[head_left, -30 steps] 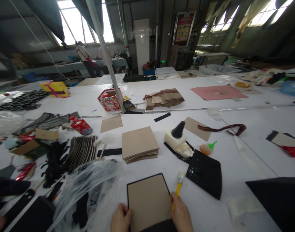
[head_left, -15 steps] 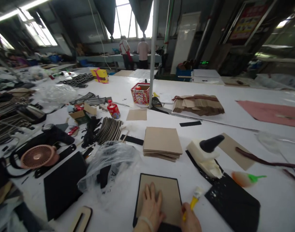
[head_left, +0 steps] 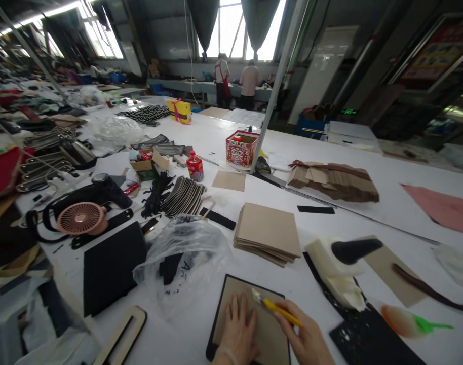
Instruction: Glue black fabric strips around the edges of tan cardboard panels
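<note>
A tan cardboard panel (head_left: 271,337) with a black border lies on the white table at the bottom middle. My left hand (head_left: 237,332) lies flat on it, fingers spread. My right hand (head_left: 305,337) holds a yellow-handled brush (head_left: 277,308), whose white bristles point left over the panel's upper part. Just beyond the panel is a stack of tan cardboard sheets (head_left: 268,233). To the right stands a white glue bottle with a black cone cap (head_left: 341,263) on a black sheet (head_left: 372,337) spotted with glue.
A crumpled clear plastic bag (head_left: 184,253) lies left of the panel, next to a black sheet (head_left: 112,266) and a pink fan (head_left: 79,219). An orange squeeze bottle (head_left: 406,320) is at the right. A metal pole (head_left: 275,88) rises from the table. Two people (head_left: 237,81) stand far back.
The view has swung left. My right hand has brought the brush from the table beside the panel up over the panel. My left hand stays flat on the card.
</note>
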Available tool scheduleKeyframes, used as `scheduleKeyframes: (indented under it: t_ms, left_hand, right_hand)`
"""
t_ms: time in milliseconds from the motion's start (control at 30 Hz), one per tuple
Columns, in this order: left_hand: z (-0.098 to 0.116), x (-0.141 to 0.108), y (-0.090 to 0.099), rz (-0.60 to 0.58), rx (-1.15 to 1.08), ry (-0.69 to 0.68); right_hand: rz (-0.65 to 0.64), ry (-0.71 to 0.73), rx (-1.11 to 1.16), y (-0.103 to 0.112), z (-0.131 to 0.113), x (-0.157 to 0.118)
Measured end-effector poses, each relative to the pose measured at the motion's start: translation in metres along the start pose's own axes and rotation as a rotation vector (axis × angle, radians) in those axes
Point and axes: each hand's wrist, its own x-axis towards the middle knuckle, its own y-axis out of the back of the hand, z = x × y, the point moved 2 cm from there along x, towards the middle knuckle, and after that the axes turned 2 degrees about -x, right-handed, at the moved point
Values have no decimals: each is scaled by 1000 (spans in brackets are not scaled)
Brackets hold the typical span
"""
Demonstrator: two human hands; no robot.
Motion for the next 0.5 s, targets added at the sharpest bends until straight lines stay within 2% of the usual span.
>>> scheduleKeyframes:
  t_ms: [100,167,300,400,500]
  left_hand:
    - [-2,0,-1,-25,-24,-8]
    - [-5,1,-3,-27,-38,-21]
    - [-7,0,-5,-8,-17,-47]
    - [-5,-1,-2,-23,7,-37]
    - [-4,-3,2,-28,1,-28]
  right_hand:
    - [-143,105,67,-20,-35,35]
    - [-210,162,37,-33,-50,54]
    - [-303,214,-81,-47,-57,75]
    - [-328,208,-182,-38,-46,76]
    - [-352,161,-274,-11,-26,68]
